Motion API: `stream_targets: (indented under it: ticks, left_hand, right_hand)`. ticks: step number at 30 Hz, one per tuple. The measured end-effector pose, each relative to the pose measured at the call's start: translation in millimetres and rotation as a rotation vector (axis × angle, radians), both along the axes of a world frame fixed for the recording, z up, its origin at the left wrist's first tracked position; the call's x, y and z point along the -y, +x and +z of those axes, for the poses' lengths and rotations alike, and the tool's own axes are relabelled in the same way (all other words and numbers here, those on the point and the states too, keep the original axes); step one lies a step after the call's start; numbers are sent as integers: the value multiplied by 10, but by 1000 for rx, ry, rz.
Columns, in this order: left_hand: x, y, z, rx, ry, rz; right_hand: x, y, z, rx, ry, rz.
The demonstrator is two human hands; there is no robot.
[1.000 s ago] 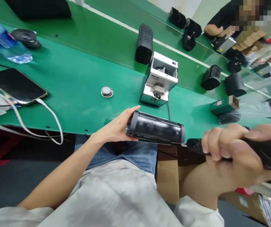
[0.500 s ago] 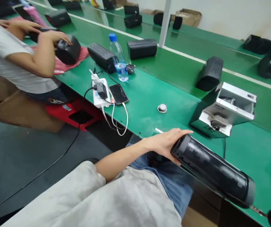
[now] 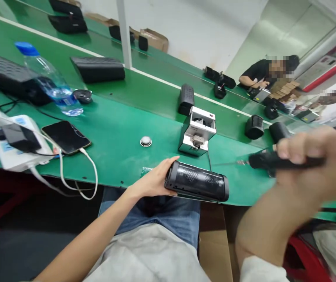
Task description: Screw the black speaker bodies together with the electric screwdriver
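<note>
My left hand [image 3: 153, 181] is wrapped around the left end of a black cylindrical speaker [image 3: 198, 181], which lies at the table's front edge with its perforated mesh side facing up. Raised at the right, my right hand [image 3: 314, 152] grips a black electric screwdriver [image 3: 261, 158]. Its long thin bit points left, blurred by motion, over the table beyond the speaker and apart from it. Behind the speaker stands a silver and black screw feeder [image 3: 198, 131]. A small round silver part [image 3: 146, 141] rests to the feeder's left.
A plastic water bottle [image 3: 59, 92], a phone [image 3: 66, 136] and a white power strip [image 3: 15, 143] with looping cables sit on the left. More black speakers [image 3: 99, 69] stand along the green table [image 3: 121, 129]. A co-worker in black [image 3: 256, 74] is at the far right.
My view has swung to the right. The right hand with the screwdriver has come into sight, where only the bit's end showed before. The left hand keeps its hold on the speaker.
</note>
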State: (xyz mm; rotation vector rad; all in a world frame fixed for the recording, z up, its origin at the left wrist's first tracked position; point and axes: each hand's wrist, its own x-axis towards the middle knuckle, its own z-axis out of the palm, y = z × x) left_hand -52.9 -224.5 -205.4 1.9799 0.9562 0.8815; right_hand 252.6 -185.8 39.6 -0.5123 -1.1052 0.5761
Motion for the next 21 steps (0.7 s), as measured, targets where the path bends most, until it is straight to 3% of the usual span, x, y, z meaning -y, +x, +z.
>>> stream_targets:
  ticks: [3, 7, 12, 21]
  left_hand:
    - [15, 6, 18, -2, -31, 9]
    - [15, 6, 22, 4, -52, 14]
    - [12, 4, 32, 13, -65, 16]
    - [13, 12, 36, 1, -79, 16]
  right_hand:
    - [-514, -421, -75, 33, 153, -57]
    - [-911, -731, -278, 78, 96, -96]
    - [-1049, -819, -401, 165, 48, -101]
    - [-1104, -845, -442, 183, 21, -68]
